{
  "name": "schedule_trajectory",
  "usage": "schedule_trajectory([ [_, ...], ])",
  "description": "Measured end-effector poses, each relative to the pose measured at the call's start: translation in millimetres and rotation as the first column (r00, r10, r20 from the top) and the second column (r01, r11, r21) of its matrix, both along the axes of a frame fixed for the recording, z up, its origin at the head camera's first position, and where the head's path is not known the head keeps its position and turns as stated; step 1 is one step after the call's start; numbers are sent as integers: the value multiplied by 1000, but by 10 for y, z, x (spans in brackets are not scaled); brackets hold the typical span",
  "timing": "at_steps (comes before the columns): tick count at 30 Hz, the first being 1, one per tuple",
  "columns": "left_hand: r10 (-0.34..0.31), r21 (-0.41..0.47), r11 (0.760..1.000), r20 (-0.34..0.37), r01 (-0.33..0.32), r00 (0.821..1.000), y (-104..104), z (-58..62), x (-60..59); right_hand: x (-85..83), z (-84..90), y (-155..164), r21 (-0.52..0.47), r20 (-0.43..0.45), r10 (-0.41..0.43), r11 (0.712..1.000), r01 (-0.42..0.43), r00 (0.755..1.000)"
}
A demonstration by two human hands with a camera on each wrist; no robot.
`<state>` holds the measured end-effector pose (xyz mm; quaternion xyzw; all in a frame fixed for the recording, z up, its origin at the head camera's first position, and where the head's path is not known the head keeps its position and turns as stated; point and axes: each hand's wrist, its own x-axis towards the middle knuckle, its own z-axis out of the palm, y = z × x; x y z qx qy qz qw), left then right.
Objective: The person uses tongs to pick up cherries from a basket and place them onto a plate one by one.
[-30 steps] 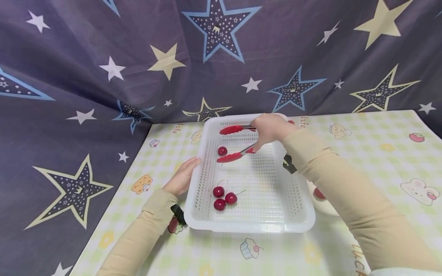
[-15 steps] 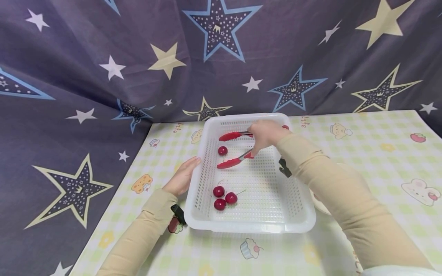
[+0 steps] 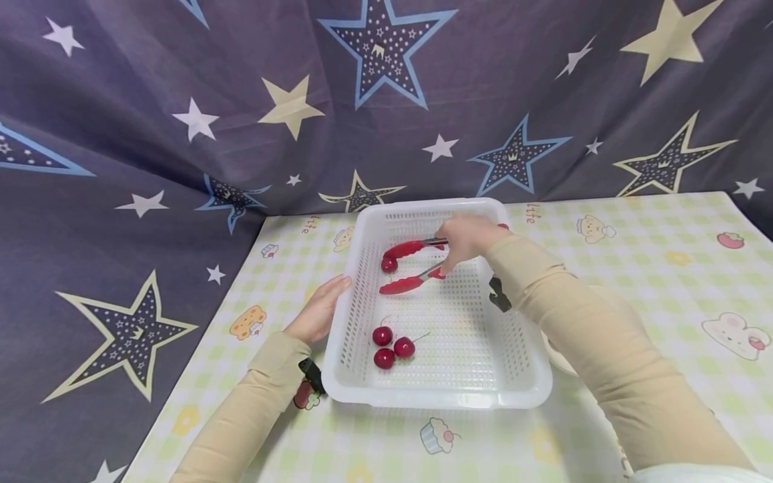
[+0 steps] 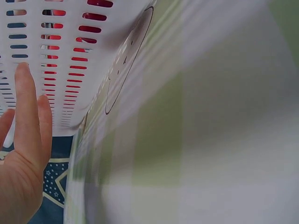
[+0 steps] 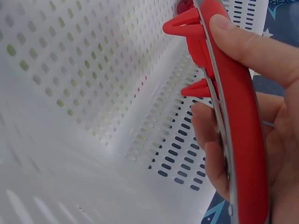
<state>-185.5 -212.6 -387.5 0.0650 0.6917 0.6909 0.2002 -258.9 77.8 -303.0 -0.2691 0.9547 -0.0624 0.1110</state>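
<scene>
A white perforated basket stands on the checked tablecloth. My right hand reaches into it and grips red-tipped metal tongs, whose two arms close in around a lone cherry near the far left of the basket; the upper tip touches it. In the right wrist view the red tongs handle lies under my thumb and fingers. Three cherries lie together at the basket's near left. My left hand rests flat, fingers straight, against the basket's left wall.
A white dish is partly hidden behind my right forearm, right of the basket. A star-printed dark cloth hangs behind and drapes over the table's left side. The tablecloth stretches to the right.
The tongs' arms have narrowed and come down around the lone cherry at the basket's far left. The left hand and the three cherries have stayed put.
</scene>
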Motion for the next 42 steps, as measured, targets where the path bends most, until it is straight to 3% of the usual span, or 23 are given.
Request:
schedule_trajectory([
  [18, 14, 9, 1000, -22, -14, 1000, -2, -11, -2, -12, -11, 25, -39, 67, 148, 989, -146, 987],
  [37, 5, 4, 1000, -23, -5, 1000, 14, -3, 9, 16, 134, 52, -36, 86, 170, 985, -167, 982],
  [42, 6, -10, 1000, -24, -6, 1000, 11, -4, 13, 41, 200, 95, -37, 45, 190, 981, -188, 981],
])
